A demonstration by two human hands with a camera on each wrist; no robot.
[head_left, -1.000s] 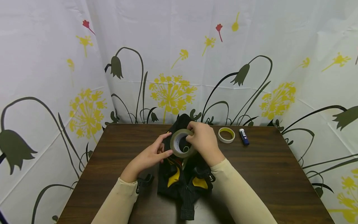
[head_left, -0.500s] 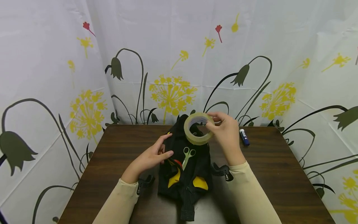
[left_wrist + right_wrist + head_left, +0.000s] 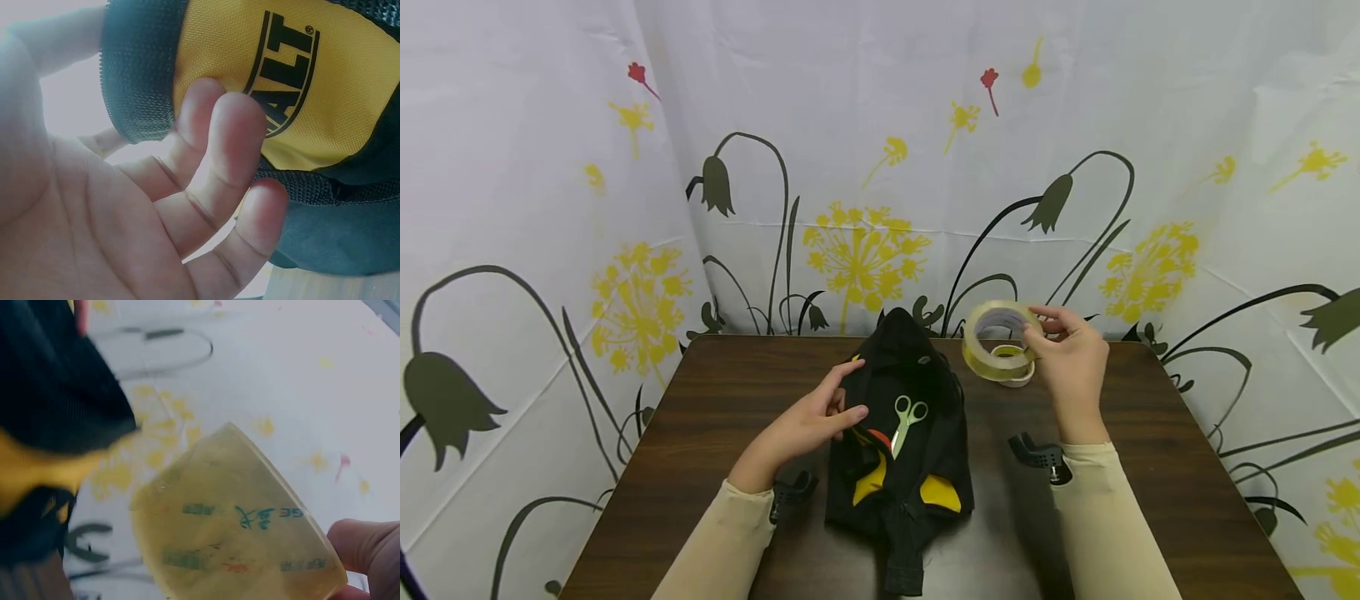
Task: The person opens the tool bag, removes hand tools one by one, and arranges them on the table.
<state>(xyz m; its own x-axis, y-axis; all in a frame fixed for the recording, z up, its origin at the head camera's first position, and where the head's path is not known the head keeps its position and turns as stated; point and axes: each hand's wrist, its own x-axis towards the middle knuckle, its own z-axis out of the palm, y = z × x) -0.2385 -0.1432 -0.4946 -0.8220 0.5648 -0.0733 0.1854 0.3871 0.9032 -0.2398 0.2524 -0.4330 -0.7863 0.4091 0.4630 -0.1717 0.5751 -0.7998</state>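
A roll of clear packing tape (image 3: 981, 364) is pinched at its right side by my right hand (image 3: 1071, 367), held up over the back right of the table. Its printed, yellowish tape (image 3: 231, 512) fills the lower part of the right wrist view. My left hand (image 3: 797, 429) touches the left rim of a black and yellow tool bag (image 3: 947, 458), thumb and index finger spread along the opening. In the left wrist view its other fingers (image 3: 237, 140) bend loosely against the bag's yellow panel (image 3: 350, 94). Green-handled scissors (image 3: 906, 423) lie in the bag's mouth.
A smaller white and yellow tape roll (image 3: 1022, 379) sits on the brown table (image 3: 715, 417), partly covered by the held roll. Behind the table hangs a white curtain (image 3: 880, 108) with printed flowers. Something red (image 3: 880, 437) shows inside the bag.
My right hand has carried the packing tape roll from over the bag to the right, uncovering the scissors. The blue glue stick is now hidden behind that hand. The left hand stays at the bag's rim.
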